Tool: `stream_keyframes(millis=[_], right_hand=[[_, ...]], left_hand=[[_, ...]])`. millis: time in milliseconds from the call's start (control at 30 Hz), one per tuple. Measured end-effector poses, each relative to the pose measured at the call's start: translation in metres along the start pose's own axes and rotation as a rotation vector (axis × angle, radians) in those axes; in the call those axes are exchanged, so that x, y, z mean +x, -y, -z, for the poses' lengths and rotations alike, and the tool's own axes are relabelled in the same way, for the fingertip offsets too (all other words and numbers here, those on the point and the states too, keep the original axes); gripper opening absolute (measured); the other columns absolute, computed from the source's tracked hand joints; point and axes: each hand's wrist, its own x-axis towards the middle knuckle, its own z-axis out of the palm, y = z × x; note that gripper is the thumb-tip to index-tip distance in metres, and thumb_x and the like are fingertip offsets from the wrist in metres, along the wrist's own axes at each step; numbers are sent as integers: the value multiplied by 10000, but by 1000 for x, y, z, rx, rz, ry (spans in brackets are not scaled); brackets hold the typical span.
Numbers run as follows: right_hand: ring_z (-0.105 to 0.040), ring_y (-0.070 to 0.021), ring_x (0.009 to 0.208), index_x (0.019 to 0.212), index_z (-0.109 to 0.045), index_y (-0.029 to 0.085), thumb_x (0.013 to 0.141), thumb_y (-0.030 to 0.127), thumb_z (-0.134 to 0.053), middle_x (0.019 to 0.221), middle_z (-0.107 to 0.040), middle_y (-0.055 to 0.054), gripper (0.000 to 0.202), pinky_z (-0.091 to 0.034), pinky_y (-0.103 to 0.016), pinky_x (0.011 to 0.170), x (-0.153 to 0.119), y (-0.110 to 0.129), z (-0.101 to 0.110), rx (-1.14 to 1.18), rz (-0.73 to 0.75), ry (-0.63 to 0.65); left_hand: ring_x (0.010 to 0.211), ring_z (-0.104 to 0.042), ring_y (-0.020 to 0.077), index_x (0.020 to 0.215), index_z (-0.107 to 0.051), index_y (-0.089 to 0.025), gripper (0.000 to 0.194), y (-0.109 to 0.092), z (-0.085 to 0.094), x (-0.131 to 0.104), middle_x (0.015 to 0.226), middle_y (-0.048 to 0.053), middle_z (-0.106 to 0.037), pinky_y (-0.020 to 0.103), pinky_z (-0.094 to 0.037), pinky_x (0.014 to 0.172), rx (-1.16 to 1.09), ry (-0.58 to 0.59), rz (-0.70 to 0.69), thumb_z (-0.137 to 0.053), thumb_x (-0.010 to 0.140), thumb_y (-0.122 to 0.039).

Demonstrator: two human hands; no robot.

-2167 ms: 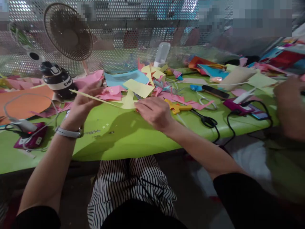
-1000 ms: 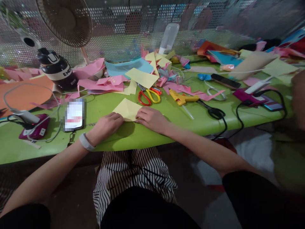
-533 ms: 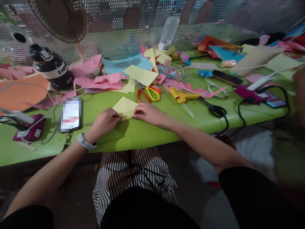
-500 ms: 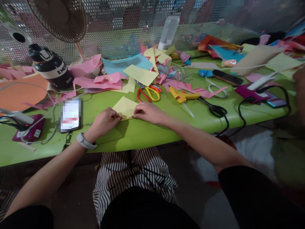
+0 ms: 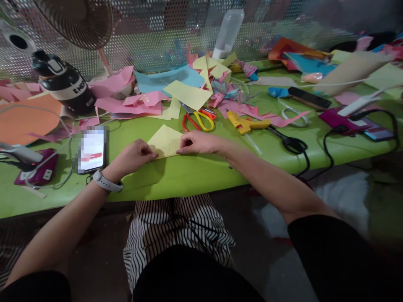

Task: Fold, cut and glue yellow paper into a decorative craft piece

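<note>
A pale yellow sheet of paper [image 5: 166, 141], folded to a point at its far side, lies near the front of the green table. My left hand [image 5: 136, 155] pinches its left corner between thumb and fingers. On the opposite corner my right hand [image 5: 197, 143] has closed its fingertips. The paper's near edge runs fairly straight between the two hands. Just beyond it rest scissors with red and yellow handles [image 5: 203, 121], their blades partly under another yellow sheet [image 5: 188, 95].
A phone [image 5: 92, 150] lies left of my left hand. To the right are a yellow glue gun [image 5: 245, 122] and a purple power strip [image 5: 344, 121]. Pink paper scraps [image 5: 132, 105], a black bottle [image 5: 67, 86] and a fan [image 5: 78, 21] stand behind. The table [image 5: 151, 182] ends close before me.
Both hands keep their grip on the folded paper's corners. My left hand and wrist have shifted slightly left, and my right hand slightly right. The view has turned a little.
</note>
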Motion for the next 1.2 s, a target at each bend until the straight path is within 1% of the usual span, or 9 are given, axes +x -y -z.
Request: stream_keyframes(millis=[167, 433, 567, 633, 667, 733, 800, 900, 1200], right_hand=[[-501, -142, 657, 701, -648, 171, 844, 331, -694, 704, -620, -23, 220, -357, -302, 603, 6, -3, 0, -100, 0, 33], [-513, -150, 648, 700, -666, 173, 826, 345, -694, 705, -642, -34, 215, -358, -310, 590, 7, -5, -1, -115, 11, 30], [-526, -152, 659, 717, -671, 167, 807, 358, -708, 718, -654, -39, 214, -351, -297, 589, 5, -6, -2, -94, 15, 22], [-525, -150, 659, 715, -668, 168, 797, 377, -715, 708, -645, -32, 229, -347, -290, 590, 5, -7, -2, -86, 18, 19], [-524, -151, 657, 713, -666, 168, 795, 382, -713, 701, -641, -29, 234, -345, -290, 590, 6, -7, -3, -84, 18, 15], [-527, -153, 657, 713, -664, 165, 798, 375, -704, 698, -643, -30, 231, -351, -291, 596, 6, -8, -4, -79, 21, 9], [-538, -157, 670, 719, -667, 158, 794, 354, -703, 710, -655, -35, 213, -372, -295, 617, 7, -8, -4, -60, 29, 0], [-549, -155, 693, 723, -671, 156, 785, 317, -704, 729, -667, -35, 176, -400, -297, 654, 6, -8, -4, -19, 50, -8], [-520, -139, 689, 749, -670, 171, 817, 289, -679, 734, -637, -13, 137, -386, -294, 651, 3, -9, 4, 1, 89, 36]], left_hand=[[501, -498, 106, 639, -664, -186, 279, 2, 2, -2, 601, 15, -631, 271, -362, 492, 9, -7, -36, -655, 841, -378], [627, -607, 160, 705, -708, -209, 273, 39, 13, -24, 774, 61, -699, 303, -466, 573, 84, -165, -80, -684, 848, -440], [875, -670, 267, 791, -709, -206, 257, 31, 14, -42, 936, 105, -720, 475, -517, 843, 268, -342, -32, -628, 910, -419], [1155, -625, 327, 1059, -708, -209, 265, 11, 4, -48, 1229, 138, -690, 609, -368, 1080, 377, -517, -70, -499, 992, -359], [1266, -574, 324, 1215, -659, -209, 319, 0, -5, -50, 1372, 139, -628, 621, -266, 1163, 397, -534, -127, -436, 1021, -329], [1449, -416, 312, 1440, -498, -194, 453, -20, -27, -50, 1556, 138, -471, 587, -123, 1243, 414, -420, -284, -412, 1036, -378], [1518, -305, 314, 1549, -331, -135, 657, -32, -49, -47, 1620, 182, -364, 557, -96, 1259, 421, -281, -384, -404, 1023, -523], [1545, -239, 322, 1604, -169, -112, 863, -33, -70, -43, 1641, 225, -290, 548, -63, 1266, 403, -206, -377, -355, 981, -680], [1546, -221, 343, 1613, -91, -148, 942, -20, -75, -40, 1645, 229, -278, 563, -56, 1261, 359, -196, -376, -360, 937, -747]])
